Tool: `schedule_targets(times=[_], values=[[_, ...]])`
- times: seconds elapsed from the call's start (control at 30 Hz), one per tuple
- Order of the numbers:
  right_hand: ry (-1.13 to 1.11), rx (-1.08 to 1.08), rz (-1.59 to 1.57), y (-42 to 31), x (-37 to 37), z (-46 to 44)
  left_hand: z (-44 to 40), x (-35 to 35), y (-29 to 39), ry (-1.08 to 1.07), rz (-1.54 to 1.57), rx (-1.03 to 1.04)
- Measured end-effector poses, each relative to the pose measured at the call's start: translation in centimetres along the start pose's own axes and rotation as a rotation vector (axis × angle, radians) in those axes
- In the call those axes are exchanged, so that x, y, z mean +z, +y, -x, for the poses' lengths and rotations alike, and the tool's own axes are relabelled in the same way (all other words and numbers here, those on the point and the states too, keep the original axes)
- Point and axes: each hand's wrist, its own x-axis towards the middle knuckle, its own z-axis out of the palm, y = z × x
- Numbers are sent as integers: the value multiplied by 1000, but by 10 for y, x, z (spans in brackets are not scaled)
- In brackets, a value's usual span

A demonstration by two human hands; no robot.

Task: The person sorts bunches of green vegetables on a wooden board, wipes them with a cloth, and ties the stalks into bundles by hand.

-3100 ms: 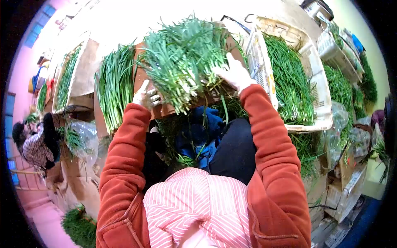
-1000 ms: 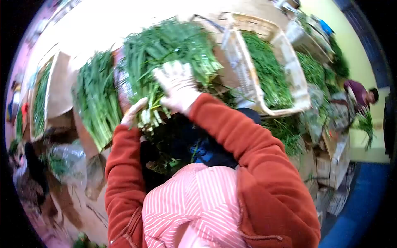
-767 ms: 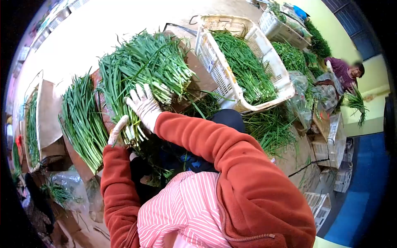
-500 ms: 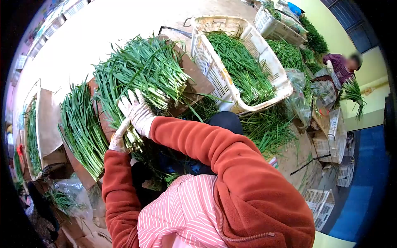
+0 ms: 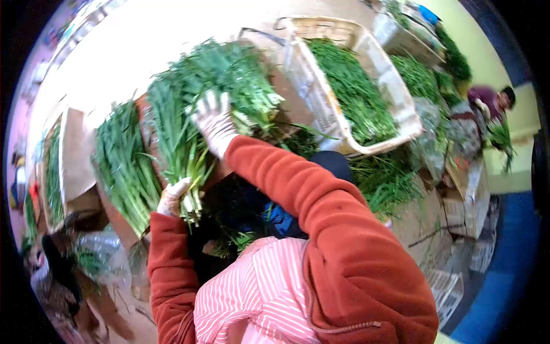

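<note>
Green stalks (image 5: 195, 160) partly hide left fingers (image 5: 180, 187) (can't tell their grip); right fingers (image 5: 212, 103) spread over them.

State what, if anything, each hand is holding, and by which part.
The left hand appears to hold a bunch of greens near its pale stem ends, though most of the grip is hidden. The right hand lies spread on the greens, gripping nothing visible.

You have a big heap of chives (image 5: 229, 69) just left of the white crate (image 5: 309, 86). It has long, thin green leaves, a bit messy, and pale ends that point mostly toward the crate. Farther left of the crate, you have a smaller bunch of chives (image 5: 184, 163) with its pale ends pointing back at you. The leaves of both touch, so where one stops is hard to see.
</note>
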Motion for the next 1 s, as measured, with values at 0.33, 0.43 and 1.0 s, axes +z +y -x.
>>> schedule_targets(times=[0.33,0.43,1.0], values=[[11,193,26,20,0,-9,60,-42,-43,-276,37,172],[19,233,80,22,2,-14,76,-40,-46,-401,172,296],[-458,-364,-1459,46,-92,80,69,-19,-31,-321,51,360]])
